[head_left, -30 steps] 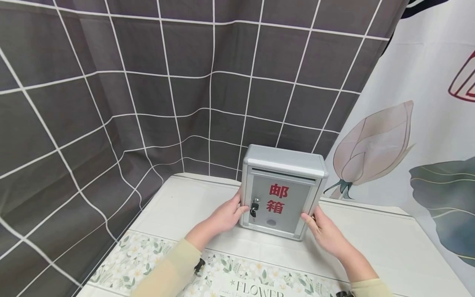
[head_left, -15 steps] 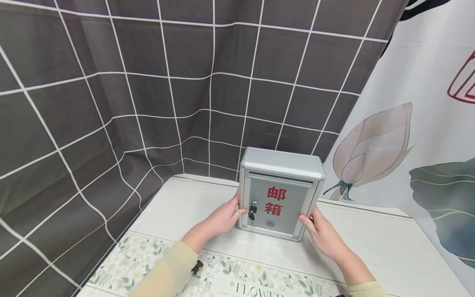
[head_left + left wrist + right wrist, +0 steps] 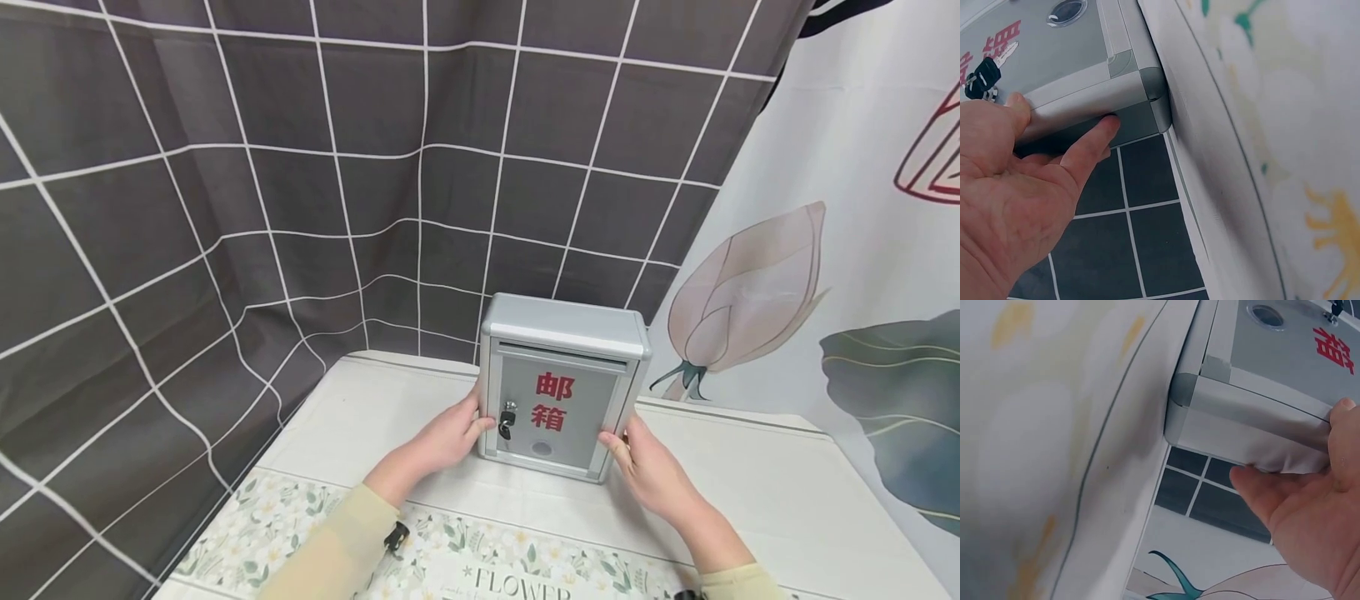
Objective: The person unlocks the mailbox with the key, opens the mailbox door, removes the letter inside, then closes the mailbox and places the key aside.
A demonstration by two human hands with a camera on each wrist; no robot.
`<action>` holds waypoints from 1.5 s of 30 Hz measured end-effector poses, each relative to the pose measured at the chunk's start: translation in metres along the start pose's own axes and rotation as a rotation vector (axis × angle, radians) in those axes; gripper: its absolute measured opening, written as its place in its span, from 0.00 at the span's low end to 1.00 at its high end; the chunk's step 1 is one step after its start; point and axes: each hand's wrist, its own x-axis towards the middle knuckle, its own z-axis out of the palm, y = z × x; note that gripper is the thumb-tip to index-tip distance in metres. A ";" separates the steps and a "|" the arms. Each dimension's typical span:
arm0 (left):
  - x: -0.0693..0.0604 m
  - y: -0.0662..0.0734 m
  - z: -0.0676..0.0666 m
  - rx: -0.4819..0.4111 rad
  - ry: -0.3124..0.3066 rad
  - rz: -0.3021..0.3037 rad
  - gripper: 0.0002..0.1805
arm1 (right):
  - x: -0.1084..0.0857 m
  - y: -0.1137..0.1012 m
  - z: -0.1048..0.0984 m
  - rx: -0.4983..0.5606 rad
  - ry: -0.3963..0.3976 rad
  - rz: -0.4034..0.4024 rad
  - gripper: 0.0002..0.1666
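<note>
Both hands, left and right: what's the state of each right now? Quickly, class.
Left hand: holding one side of the silver box.
Right hand: holding the box's opposite side.

"邮箱" on box, "FLOWER" on tablecloth

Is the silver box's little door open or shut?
Shut: the door lies flush in the front of the silver box, with no gap showing.
</note>
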 end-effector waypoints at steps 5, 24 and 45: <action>0.001 -0.001 0.001 0.004 -0.004 -0.002 0.46 | -0.001 -0.004 -0.003 -0.114 0.001 0.008 0.20; 0.001 -0.003 0.001 -0.039 0.012 -0.006 0.46 | -0.005 -0.037 -0.022 -0.297 0.103 0.041 0.51; 0.000 -0.001 0.000 -0.065 0.003 -0.007 0.45 | -0.015 -0.071 -0.015 -0.269 0.313 -0.020 0.25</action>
